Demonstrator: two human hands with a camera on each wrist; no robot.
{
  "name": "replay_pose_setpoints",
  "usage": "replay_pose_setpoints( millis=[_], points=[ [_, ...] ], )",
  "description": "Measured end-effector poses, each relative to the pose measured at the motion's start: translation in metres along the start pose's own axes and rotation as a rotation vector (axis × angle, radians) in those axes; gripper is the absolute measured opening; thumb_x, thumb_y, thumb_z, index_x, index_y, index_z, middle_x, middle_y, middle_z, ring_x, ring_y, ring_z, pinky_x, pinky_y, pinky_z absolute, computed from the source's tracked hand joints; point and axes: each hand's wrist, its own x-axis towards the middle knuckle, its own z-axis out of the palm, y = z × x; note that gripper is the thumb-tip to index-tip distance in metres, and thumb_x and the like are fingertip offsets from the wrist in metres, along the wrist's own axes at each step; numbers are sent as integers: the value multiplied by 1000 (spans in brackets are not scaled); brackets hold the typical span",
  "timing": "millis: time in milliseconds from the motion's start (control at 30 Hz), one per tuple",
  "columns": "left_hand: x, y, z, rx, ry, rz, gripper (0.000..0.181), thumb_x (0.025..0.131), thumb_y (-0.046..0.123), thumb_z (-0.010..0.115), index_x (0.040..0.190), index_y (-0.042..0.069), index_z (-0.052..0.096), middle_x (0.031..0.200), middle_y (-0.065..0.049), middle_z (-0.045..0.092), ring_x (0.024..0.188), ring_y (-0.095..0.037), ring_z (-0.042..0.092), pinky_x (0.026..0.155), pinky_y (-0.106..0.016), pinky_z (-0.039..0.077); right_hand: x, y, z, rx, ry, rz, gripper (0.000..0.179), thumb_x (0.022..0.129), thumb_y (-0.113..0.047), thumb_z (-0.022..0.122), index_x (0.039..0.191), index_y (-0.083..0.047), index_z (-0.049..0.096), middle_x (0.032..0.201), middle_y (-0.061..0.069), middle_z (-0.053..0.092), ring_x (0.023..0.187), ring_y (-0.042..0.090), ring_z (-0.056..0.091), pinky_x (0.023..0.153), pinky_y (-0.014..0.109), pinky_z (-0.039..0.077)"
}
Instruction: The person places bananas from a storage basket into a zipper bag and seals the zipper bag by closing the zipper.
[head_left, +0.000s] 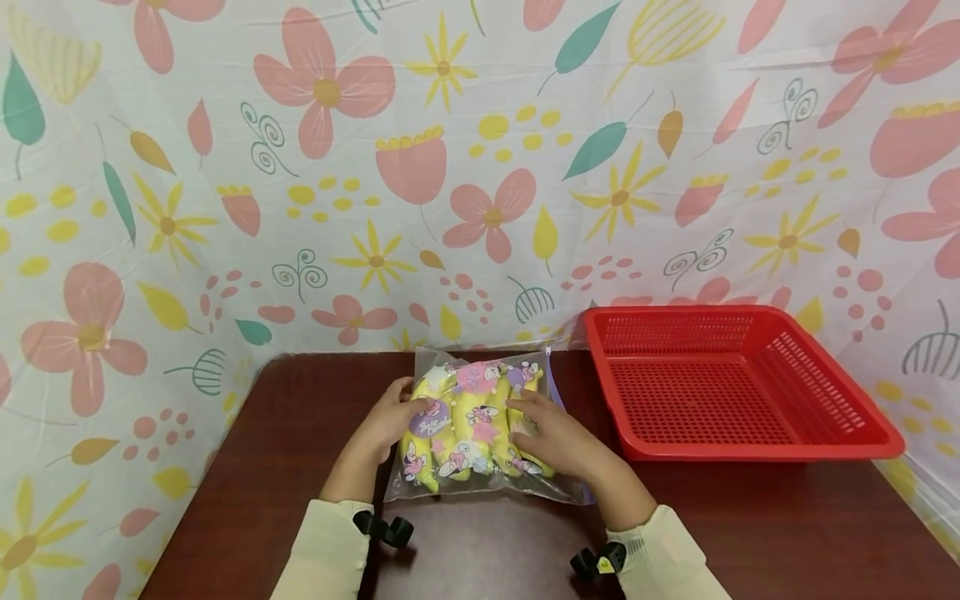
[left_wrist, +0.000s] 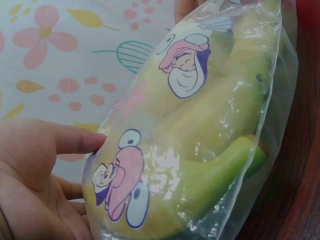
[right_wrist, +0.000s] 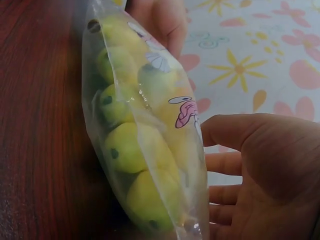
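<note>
A clear plastic bag (head_left: 480,425) printed with pink and purple cartoon figures lies on the dark table. Yellow bananas (head_left: 468,421) with greenish ends show through it, packed side by side. My left hand (head_left: 388,421) touches the bag's left side, its thumb on the film in the left wrist view. On the other side, my right hand (head_left: 558,433) rests with its fingers spread on the bag. In the right wrist view these fingers (right_wrist: 225,162) look fairly straight, their tips hidden behind the bag. A purple strip (head_left: 555,387) edges the bag's right side.
To the right stands a red plastic basket (head_left: 757,450) with slotted walls and a mesh floor. The dark reddish-brown table (head_left: 262,467) meets a flower-printed white cloth (head_left: 480,108) at its back and sides.
</note>
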Motion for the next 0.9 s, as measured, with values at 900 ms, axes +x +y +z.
replay_pose_setpoints(
  millis=[900],
  points=[
    [5,-3,-1,-11,8,7,74,99,33,61,159,9,23,152,-20,38,133,-36,47,111,-54,41,2,3,-5,45,101,-39,43,96,-20,66,137,-10,61,144,15,55,123,33,60,103,53,50]
  ],
)
